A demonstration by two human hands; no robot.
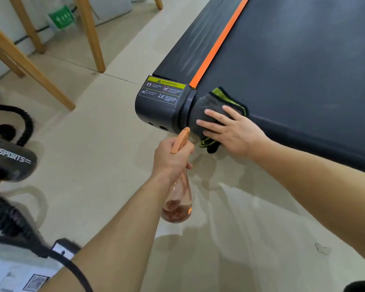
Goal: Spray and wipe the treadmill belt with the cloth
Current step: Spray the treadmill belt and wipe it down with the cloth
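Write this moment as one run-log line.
left hand grips spray bottle | right hand presses cloth on treadmill belt end corner | step: wiping

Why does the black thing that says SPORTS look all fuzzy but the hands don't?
Head view: the SPORTS item sits at the left edge, smeared by blur; the right hand on the cloth is central and sharp; soft shadows fall on the floor.

my right hand [234,131] lies flat on the cloth [207,104], which drapes over the near corner of the belt [303,60], just right of the end cap [158,110]. my left hand [171,157] holds the spray bottle [178,203] just before that cap. wooden legs [91,34] stand behind, to the left.
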